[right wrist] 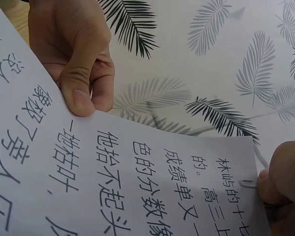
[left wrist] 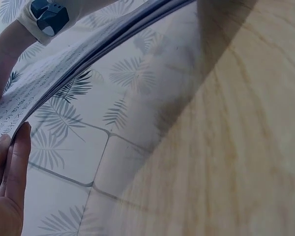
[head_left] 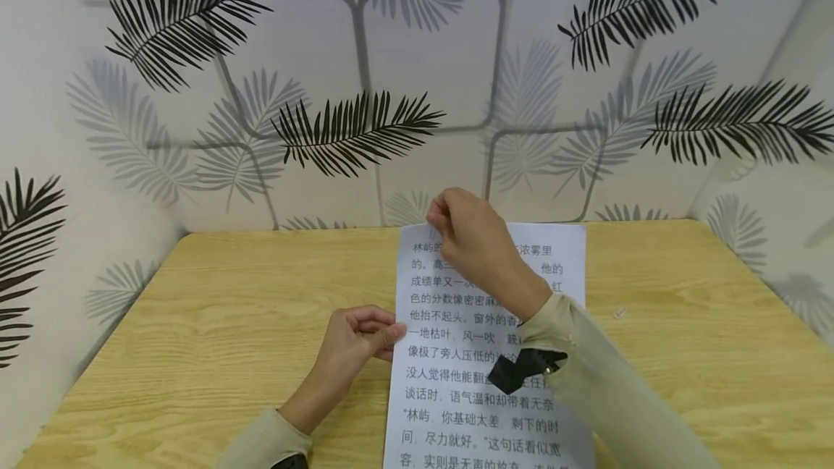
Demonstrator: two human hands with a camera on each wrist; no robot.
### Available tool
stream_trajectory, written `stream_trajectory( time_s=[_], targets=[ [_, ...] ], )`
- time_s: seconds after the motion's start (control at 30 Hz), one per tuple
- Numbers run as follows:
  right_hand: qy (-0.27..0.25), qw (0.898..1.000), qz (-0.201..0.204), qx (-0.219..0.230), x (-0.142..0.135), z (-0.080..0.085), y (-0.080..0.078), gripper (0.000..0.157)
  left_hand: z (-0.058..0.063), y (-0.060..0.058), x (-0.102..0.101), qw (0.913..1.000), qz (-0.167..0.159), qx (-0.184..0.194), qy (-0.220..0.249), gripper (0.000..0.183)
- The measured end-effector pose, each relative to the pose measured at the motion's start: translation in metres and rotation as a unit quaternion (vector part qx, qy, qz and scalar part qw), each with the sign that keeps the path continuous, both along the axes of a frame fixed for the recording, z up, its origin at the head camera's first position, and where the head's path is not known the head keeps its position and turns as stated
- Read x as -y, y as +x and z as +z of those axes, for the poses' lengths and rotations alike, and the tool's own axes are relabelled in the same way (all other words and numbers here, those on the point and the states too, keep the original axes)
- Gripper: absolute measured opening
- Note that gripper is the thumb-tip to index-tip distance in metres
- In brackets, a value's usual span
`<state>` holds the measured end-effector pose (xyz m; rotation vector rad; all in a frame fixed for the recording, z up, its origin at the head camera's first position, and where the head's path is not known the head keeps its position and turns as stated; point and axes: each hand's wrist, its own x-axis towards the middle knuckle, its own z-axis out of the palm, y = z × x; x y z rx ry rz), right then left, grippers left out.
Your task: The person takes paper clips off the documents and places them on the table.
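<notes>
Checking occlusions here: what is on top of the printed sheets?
A paper clip sits on the printed sheets at the top edge, one end hidden by the right hand. In the head view, hand and sleeve block some words.

Behind my bare right hand (head_left: 482,241) I wear a long, plain cream-beige cloth sleeve (head_left: 632,389), creased near its cuff, with an angular matte-black wrist device (head_left: 521,370) over it that shows a small pale fleck at one end. A matching cream-beige cloth sleeve (head_left: 263,444) ends behind my bare left hand (head_left: 361,335), where a black wrist piece (head_left: 291,462) is cut off by the head view's lower edge. From my left wrist, the right device looks blocky and dark blue-grey, the cuff beneath it nearly white.
</notes>
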<state>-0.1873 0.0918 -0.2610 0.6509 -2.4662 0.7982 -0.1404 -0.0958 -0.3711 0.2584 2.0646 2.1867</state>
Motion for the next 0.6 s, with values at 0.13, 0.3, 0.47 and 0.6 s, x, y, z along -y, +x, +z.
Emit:
stream_trajectory(
  time_s=[0.13,0.3,0.47,0.6],
  targets=[
    [0.007,1.000,-0.006,0.009,0.0015,-0.0031,0.0006,0.010,-0.0015,-0.0004,0.0011,1.0000,0.004,0.008,0.000,0.007],
    [0.018,1.000,-0.011,0.015,0.0012,-0.0047,0.0007,0.010,-0.0016,-0.0010,0.0019,1.0000,0.002,0.006,-0.004,0.012],
    [0.028,0.999,-0.016,0.011,0.0005,-0.0040,0.0006,0.010,-0.0001,-0.0002,0.0014,1.0000,0.002,0.008,-0.003,0.008],
    [0.031,0.999,-0.014,0.014,-0.0003,-0.0027,0.0009,0.010,0.0014,0.0003,0.0002,0.9999,0.004,0.011,0.001,0.004]
  ],
)
